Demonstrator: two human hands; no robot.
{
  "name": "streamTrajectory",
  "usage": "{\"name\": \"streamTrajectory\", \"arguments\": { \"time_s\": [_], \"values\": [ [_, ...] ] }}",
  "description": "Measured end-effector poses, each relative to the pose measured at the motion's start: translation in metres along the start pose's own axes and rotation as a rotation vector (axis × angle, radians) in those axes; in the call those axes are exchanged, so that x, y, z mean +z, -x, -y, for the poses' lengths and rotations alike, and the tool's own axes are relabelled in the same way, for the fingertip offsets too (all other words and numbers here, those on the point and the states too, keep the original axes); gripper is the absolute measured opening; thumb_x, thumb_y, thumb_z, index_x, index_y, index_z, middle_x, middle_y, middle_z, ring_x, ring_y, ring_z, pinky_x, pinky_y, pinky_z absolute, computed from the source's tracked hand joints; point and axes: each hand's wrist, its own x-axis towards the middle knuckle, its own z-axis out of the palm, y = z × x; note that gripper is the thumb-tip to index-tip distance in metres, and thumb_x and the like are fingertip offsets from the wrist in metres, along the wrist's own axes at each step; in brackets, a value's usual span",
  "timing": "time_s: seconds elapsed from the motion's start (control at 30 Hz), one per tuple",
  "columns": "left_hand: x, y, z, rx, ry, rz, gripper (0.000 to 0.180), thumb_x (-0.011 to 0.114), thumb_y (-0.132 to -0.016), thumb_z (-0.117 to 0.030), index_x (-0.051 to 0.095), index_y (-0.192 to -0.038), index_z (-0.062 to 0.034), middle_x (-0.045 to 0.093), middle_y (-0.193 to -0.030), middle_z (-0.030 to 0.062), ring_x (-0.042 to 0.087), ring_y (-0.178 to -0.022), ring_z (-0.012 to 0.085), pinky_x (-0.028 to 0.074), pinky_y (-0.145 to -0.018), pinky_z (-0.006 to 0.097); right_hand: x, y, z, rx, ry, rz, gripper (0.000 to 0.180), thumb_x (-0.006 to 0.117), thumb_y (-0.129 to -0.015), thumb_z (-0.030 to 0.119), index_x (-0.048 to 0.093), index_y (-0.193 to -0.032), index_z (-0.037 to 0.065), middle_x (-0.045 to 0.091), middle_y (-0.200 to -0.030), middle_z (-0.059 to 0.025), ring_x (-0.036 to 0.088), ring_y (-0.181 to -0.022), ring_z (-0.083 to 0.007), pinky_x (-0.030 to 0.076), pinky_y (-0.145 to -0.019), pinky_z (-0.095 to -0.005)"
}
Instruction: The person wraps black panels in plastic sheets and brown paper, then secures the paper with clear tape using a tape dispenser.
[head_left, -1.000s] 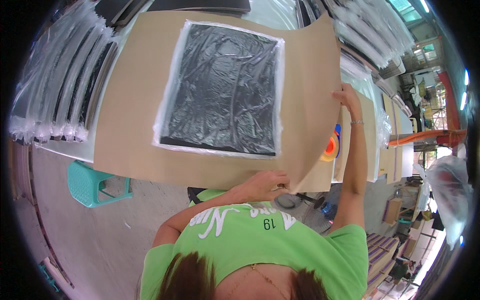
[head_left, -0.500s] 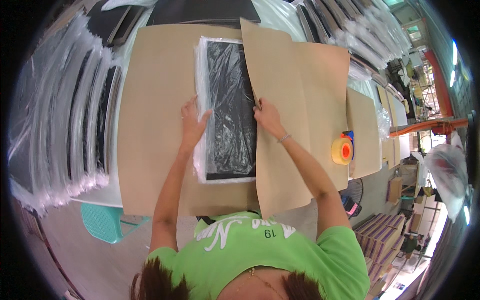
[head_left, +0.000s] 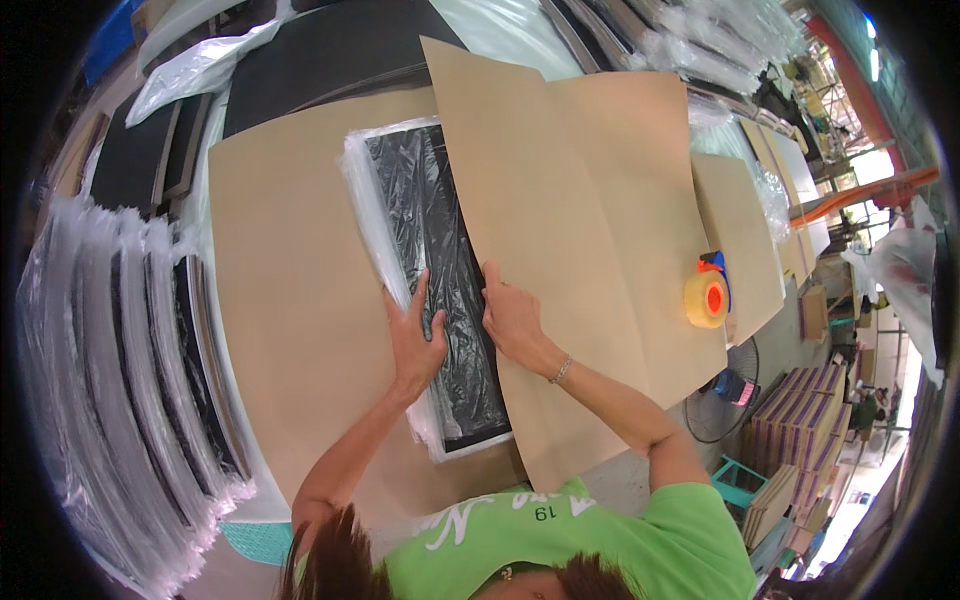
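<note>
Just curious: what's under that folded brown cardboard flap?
The folded brown cardboard flap covers the right part of a flat black plastic-wrapped panel. The covered part is hidden; both hands rest on the panel.

Tan cardboard (head_left: 560,230), glossy black panel (head_left: 440,260), yellow-orange tape roll (head_left: 706,298)

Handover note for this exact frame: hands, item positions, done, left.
Left hand: flat, palm down on the plastic-wrapped dark panel, holding nothing.
Right hand: pressing the edge of the folded flap onto the panel.
Panel lies on the brown paper sheet. Tape dispenser sits to the right on the paper, untouched.
Done: right flap folded over about half the panel.
Left: left side of the sheet still flat, panel's left half uncovered, no tape visible on the fold.
</note>
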Motion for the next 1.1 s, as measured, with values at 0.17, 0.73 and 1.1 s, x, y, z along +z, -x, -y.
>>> {"name": "streamTrajectory", "arguments": {
  "time_s": [0.17,0.73,1.1],
  "values": [
    [0.007,0.001,0.0,-0.02,-0.061,0.001,0.066,0.062,-0.081,-0.005,0.042,-0.142,-0.0218,0.015,-0.147,0.034,0.018,-0.137,0.0503,0.018,-0.113,0.05,-0.006,0.001,0.006,0.013,0.001,0.007,0.023,0.05,-0.089,0.007,0.037,-0.108,0.005,0.06,-0.066,-0.0184,0.06,-0.063,-0.0412,0.045,-0.054,-0.0497],
    [0.002,0.007,0.013,0.035,-0.12,0.086,0.076,0.061,-0.087,-0.017,0.019,-0.15,-0.0146,0.012,-0.149,0.0307,0.011,-0.139,0.0467,0.011,-0.113,0.052,-0.109,-0.047,-0.09,0.065,0.217,-0.791,0.032,0.05,-0.093,0.021,0.055,-0.119,0.003,0.055,-0.116,-0.0184,0.05,-0.112,-0.0338,0.036,-0.098,-0.0427],
    [0.01,-0.001,0.008,-0.238,0.032,-0.005,0.066,0.046,-0.097,-0.028,0.017,-0.147,0.0018,0.018,-0.153,0.022,0.018,-0.142,0.0312,0.01,-0.115,0.037,-0.071,-0.005,-0.228,0.131,-0.069,-0.116,0.065,0.045,-0.096,0.036,0.025,-0.145,-0.001,0.03,-0.148,-0.0201,0.029,-0.135,-0.0374,0.026,-0.111,-0.0406]
  ]
}}
